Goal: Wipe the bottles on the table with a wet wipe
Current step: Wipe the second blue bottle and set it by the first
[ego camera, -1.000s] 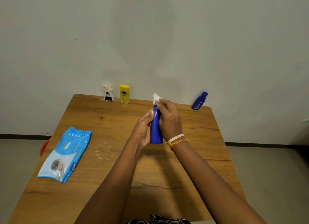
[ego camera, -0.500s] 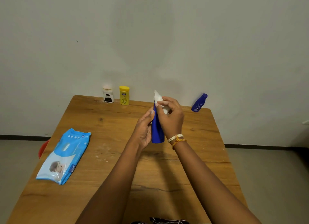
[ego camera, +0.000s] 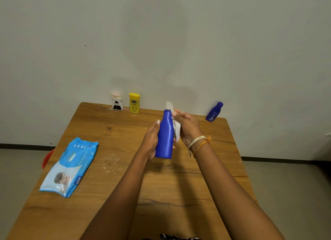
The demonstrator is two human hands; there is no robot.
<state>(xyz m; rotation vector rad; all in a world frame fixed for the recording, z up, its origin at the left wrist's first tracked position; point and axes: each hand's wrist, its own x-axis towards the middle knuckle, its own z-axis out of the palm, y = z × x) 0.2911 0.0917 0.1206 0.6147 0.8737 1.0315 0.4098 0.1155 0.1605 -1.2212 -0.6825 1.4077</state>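
Note:
My left hand (ego camera: pixel 151 141) grips a tall blue bottle (ego camera: pixel 165 137) by its left side and holds it upright above the wooden table (ego camera: pixel 111 195). My right hand (ego camera: pixel 189 127) pinches a white wet wipe (ego camera: pixel 176 127) against the bottle's right shoulder; a tip of the wipe sticks up past the cap. Along the back edge stand a small white bottle with a dark label (ego camera: pixel 117 102), a yellow bottle (ego camera: pixel 134 103) and, at the far right corner, a small dark blue bottle (ego camera: pixel 214 112) leaning against the wall.
A light blue pack of wet wipes (ego camera: pixel 69 166) lies flat near the table's left edge. Something red (ego camera: pixel 47 158) shows below that edge. A pale smear (ego camera: pixel 111 165) marks the wood left of centre. The wall rises right behind the table.
My right hand has slid from over the bottle's cap and front to its right side, taking the wipe with it. The blue bottle's front and cap are now uncovered.

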